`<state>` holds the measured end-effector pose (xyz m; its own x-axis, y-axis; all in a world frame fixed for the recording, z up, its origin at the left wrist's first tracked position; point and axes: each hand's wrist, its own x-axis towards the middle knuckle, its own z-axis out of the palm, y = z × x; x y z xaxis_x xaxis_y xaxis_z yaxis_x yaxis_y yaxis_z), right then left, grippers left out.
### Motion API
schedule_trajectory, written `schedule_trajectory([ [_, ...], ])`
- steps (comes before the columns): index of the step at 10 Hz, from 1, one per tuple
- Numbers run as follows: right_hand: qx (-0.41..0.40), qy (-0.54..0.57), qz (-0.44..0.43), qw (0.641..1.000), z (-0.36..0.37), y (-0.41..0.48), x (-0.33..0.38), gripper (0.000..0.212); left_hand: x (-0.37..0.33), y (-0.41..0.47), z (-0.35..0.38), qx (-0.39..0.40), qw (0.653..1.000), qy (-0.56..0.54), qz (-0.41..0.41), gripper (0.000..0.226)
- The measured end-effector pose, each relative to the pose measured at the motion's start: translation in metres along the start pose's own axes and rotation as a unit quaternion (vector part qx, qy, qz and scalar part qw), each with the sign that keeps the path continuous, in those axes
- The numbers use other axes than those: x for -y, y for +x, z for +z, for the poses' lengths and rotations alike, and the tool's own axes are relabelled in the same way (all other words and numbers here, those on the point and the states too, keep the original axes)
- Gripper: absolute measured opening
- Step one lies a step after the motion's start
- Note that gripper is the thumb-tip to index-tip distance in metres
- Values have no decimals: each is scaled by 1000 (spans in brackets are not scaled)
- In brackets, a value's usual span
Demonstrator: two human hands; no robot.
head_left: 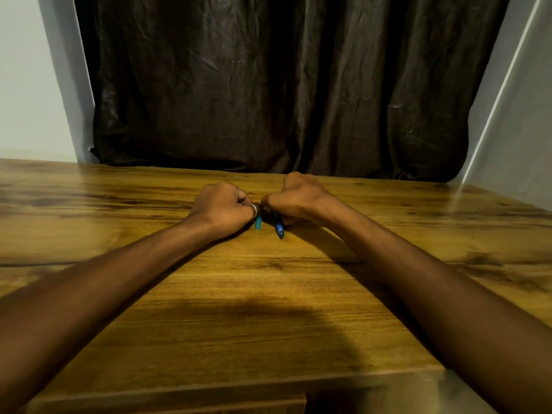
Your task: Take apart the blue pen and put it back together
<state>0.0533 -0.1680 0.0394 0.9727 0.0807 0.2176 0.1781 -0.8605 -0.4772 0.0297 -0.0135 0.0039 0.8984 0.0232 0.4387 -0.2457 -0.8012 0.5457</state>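
left hand (222, 207) curling closed around a short light-blue plastic pen piece (258, 223) sticking out below its thumb | right hand (294, 200) closing on the darker blue pen barrel (279, 228), tip pointing toward the person | hands almost touching, resting on wooden table (268, 309) | bare wood lying open on both outer sides | dark curtain (268, 85) hanging just beyond the knuckles

I see both hands on the table (268, 294), near its far edge, knuckles almost touching. My left hand (222, 209) lies left of the right hand (294, 198). Two pen pieces poke out toward me between them: one (258, 223) under the left hand, the other (279, 229) under the right. A curtain (283, 85) hangs behind the table.
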Motion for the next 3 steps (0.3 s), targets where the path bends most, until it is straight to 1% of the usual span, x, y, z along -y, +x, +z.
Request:
schedule_trajectory([
  [1,-16,14,4,1000,-1,1,1,35,-3,-2,-1,-7,1000,-3,-6,18],
  [2,-23,51,13,998,4,-10,-3,48,-6,-15,-7,-10,1000,-12,-9,15],
  [3,-38,113,22,993,8,-21,-11,49,-6,-25,-9,5,1000,17,15,20],
])
